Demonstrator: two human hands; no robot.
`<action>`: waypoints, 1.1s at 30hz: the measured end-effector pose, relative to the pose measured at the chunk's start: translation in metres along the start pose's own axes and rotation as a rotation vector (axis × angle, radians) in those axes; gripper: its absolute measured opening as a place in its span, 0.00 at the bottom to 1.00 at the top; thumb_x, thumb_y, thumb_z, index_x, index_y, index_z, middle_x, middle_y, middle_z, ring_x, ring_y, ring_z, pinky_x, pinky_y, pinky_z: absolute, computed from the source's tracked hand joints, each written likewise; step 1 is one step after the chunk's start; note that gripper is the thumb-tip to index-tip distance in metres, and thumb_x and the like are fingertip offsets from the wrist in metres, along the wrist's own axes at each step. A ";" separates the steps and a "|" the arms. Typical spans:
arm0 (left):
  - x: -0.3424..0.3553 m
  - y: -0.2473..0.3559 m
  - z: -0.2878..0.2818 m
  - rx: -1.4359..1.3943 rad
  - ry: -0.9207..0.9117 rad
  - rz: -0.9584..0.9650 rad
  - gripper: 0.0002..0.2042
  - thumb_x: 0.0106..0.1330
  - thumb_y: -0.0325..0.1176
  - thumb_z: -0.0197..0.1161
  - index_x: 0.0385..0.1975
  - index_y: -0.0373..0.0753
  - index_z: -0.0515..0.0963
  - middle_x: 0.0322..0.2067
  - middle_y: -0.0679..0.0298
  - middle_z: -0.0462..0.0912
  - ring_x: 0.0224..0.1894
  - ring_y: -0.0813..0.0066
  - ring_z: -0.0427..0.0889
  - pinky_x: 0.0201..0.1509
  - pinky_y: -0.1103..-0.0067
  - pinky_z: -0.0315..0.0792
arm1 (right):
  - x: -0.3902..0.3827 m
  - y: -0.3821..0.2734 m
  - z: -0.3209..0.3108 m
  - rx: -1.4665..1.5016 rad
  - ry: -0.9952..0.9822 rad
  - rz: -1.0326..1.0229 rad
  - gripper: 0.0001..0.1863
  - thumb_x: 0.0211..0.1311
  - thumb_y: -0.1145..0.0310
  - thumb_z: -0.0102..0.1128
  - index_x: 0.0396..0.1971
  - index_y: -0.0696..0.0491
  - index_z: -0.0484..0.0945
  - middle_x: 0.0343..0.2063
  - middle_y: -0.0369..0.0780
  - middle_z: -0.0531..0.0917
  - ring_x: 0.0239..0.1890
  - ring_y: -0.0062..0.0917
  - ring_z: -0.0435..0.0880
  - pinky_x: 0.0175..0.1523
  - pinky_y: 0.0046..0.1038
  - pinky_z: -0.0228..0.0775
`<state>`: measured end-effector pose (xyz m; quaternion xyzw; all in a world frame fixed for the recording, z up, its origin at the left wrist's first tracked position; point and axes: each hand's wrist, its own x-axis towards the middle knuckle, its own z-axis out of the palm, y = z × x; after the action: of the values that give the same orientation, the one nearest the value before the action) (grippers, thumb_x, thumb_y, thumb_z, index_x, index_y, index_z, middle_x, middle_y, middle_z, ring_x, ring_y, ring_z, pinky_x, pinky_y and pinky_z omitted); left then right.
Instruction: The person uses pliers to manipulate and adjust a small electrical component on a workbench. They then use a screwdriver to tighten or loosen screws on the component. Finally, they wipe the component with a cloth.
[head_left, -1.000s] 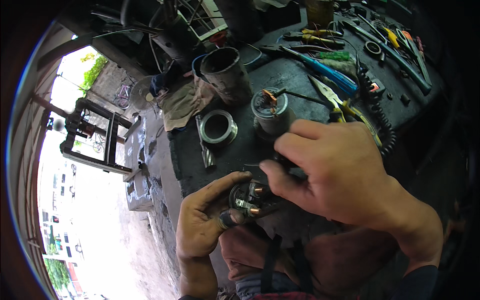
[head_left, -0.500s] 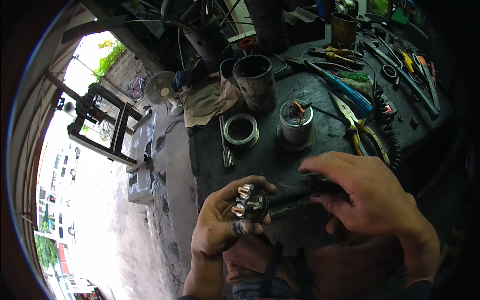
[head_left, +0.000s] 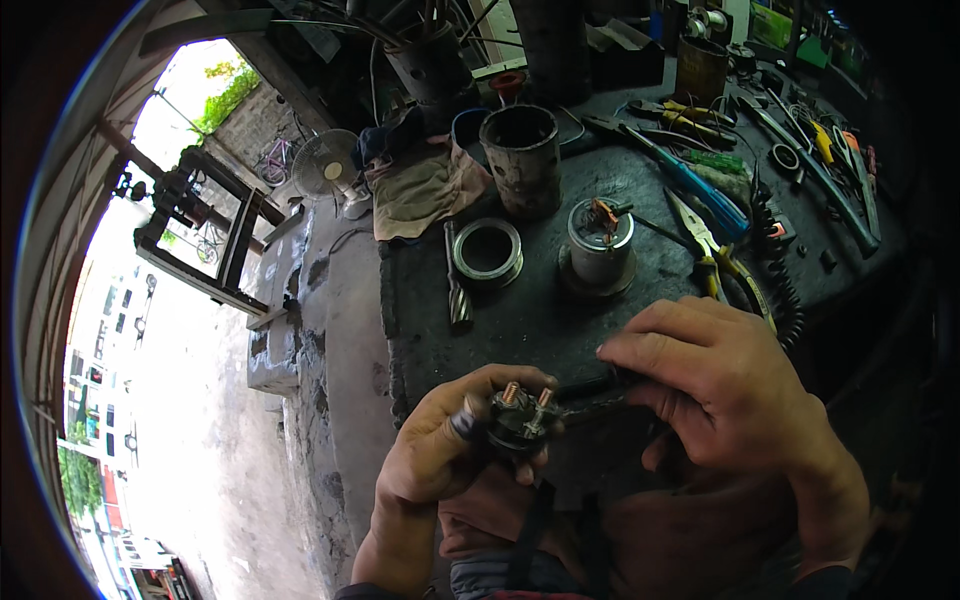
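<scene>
My left hand [head_left: 432, 432] is closed round a solenoid cap [head_left: 520, 424], a round black piece with two copper-coloured threaded studs pointing up. A dark band wraps the left thumb. To the right, my right hand [head_left: 706, 388] is held with thumb and fingers curled toward each other over the bench's near edge. What it pinches, if anything, is too dark to make out. Beyond the hands, a silver solenoid body [head_left: 600, 250] with copper wire ends at its top stands on the bench. A metal ring [head_left: 487, 280] lies left of it, beside a fluted drill-like bit [head_left: 458, 290].
The dark bench [head_left: 540, 345] carries a grimy metal cylinder [head_left: 522, 170] and a tan rag [head_left: 430, 195]. Yellow-handled pliers [head_left: 712, 250], a blue-handled tool [head_left: 715, 195] and a coiled black cord [head_left: 783, 285] lie at the right. A fan [head_left: 325, 165] stands past the left edge.
My left hand has turned the solenoid cap, so its studs now point upward instead of left, and shifted it slightly right. The right hand has barely moved.
</scene>
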<state>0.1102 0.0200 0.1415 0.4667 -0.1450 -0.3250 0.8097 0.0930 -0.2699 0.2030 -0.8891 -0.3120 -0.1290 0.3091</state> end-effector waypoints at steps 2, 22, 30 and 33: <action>-0.001 0.001 0.005 -0.097 0.016 -0.066 0.35 0.82 0.61 0.54 0.67 0.29 0.71 0.45 0.52 0.86 0.35 0.69 0.88 0.36 0.76 0.83 | 0.001 -0.004 0.000 0.024 0.007 0.005 0.21 0.52 0.76 0.79 0.49 0.53 0.88 0.42 0.40 0.89 0.39 0.38 0.89 0.43 0.36 0.81; 0.009 0.005 0.035 0.453 0.309 -0.067 0.24 0.86 0.48 0.42 0.54 0.33 0.78 0.43 0.65 0.81 0.40 0.85 0.78 0.43 0.85 0.74 | 0.001 -0.011 0.010 -0.009 -0.048 -0.026 0.21 0.51 0.70 0.79 0.47 0.49 0.88 0.38 0.35 0.88 0.37 0.35 0.89 0.40 0.36 0.81; 0.012 0.005 0.038 0.463 0.324 -0.058 0.23 0.87 0.49 0.42 0.54 0.35 0.78 0.37 0.67 0.81 0.27 0.89 0.75 0.26 0.88 0.67 | 0.001 -0.007 0.009 0.008 -0.110 -0.004 0.20 0.52 0.71 0.79 0.48 0.49 0.87 0.38 0.35 0.88 0.37 0.35 0.89 0.38 0.37 0.81; 0.010 0.009 0.038 0.413 0.319 -0.097 0.23 0.88 0.49 0.42 0.53 0.36 0.78 0.36 0.67 0.81 0.26 0.90 0.73 0.25 0.88 0.66 | 0.000 -0.006 0.010 0.012 -0.094 -0.008 0.20 0.52 0.71 0.79 0.48 0.49 0.87 0.37 0.36 0.88 0.37 0.35 0.89 0.38 0.37 0.80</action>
<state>0.1006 -0.0084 0.1677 0.6737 -0.0564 -0.2493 0.6934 0.0895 -0.2597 0.1983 -0.8911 -0.3303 -0.0866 0.2988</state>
